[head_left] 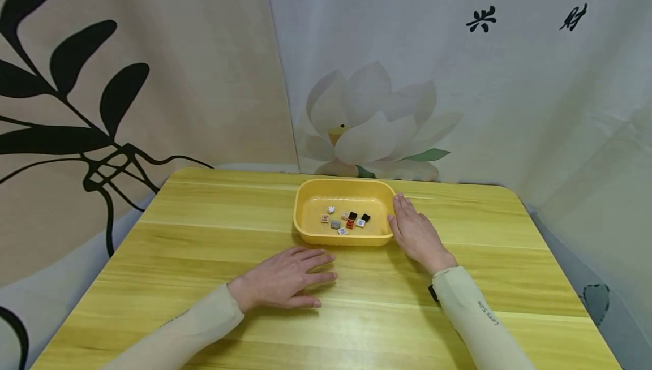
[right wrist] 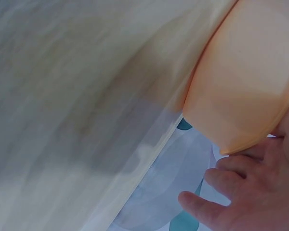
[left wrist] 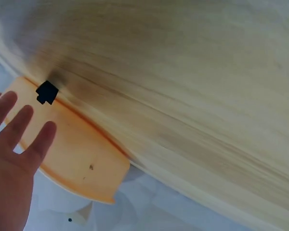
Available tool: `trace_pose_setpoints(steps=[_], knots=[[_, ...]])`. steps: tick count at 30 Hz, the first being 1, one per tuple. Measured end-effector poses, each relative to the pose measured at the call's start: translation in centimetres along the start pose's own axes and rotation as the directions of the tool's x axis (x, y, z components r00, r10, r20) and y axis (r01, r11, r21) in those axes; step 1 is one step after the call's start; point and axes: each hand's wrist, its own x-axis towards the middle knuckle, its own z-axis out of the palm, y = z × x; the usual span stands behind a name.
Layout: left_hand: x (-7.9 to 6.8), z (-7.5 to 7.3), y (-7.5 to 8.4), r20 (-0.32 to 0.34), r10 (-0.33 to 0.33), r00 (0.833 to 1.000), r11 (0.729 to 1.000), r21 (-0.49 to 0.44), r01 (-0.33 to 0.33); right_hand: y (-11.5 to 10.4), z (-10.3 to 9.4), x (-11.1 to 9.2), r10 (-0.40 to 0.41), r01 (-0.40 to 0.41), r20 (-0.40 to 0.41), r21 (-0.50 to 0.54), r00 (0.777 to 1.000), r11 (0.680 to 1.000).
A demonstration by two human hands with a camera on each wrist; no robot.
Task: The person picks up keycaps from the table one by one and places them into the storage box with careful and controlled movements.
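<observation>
A yellow plastic tray (head_left: 344, 241) stands at the back of the table with several small brick-like pieces in it. Among them are a grey piece (head_left: 335, 224), a red piece (head_left: 350, 224) and a white piece (head_left: 331, 210). My right hand (head_left: 419, 234) lies along the tray's right end, its fingers extended at the rim. In the right wrist view its spread fingers (right wrist: 226, 182) are beside the rim. My left hand (head_left: 287, 279) hovers in front of the tray, fingers spread, holding nothing. A dark angular shape (left wrist: 47, 92) overlaps the tray's edge in the left wrist view.
The wooden table (head_left: 204, 228) has rounded far corners. Behind it hangs a pale curtain (head_left: 458, 104) printed with a flower, dark leaves and writing, close to the table's back edge.
</observation>
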Motion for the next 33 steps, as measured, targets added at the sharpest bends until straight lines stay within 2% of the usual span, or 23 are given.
trace_pose_setpoints(steps=[7,11,18,27,30,33], knots=[[-0.3,0.4,-0.3,0.087,-0.079,0.993,0.996,-0.021,0.081,0.1,0.1,-0.1,-0.001,0.001,-0.006,-0.002,1.000,1.000],[-0.5,0.6,-0.4,0.092,-0.101,0.991,0.995,0.013,0.100,0.0,0.0,-0.1,0.002,-0.002,-0.008,0.006,1.000,1.000],[-0.5,0.6,-0.6,0.011,-0.091,0.996,0.992,0.085,0.090,0.0,0.0,-0.1,0.010,-0.010,0.003,0.000,1.000,1.000],[-0.6,0.4,-0.7,-0.054,-0.027,0.998,0.989,0.143,0.035,-0.1,-0.1,-0.1,0.005,-0.006,-0.003,-0.011,1.000,1.000],[-0.6,0.1,-0.6,-0.098,-0.008,0.995,0.992,0.122,0.020,0.0,0.0,-0.1,0.005,-0.005,-0.003,-0.002,1.000,1.000],[-0.3,-0.4,-0.6,-0.179,0.003,0.984,0.996,0.084,0.012,0.0,0.1,-0.1,0.005,-0.005,-0.002,0.000,1.000,1.000]])
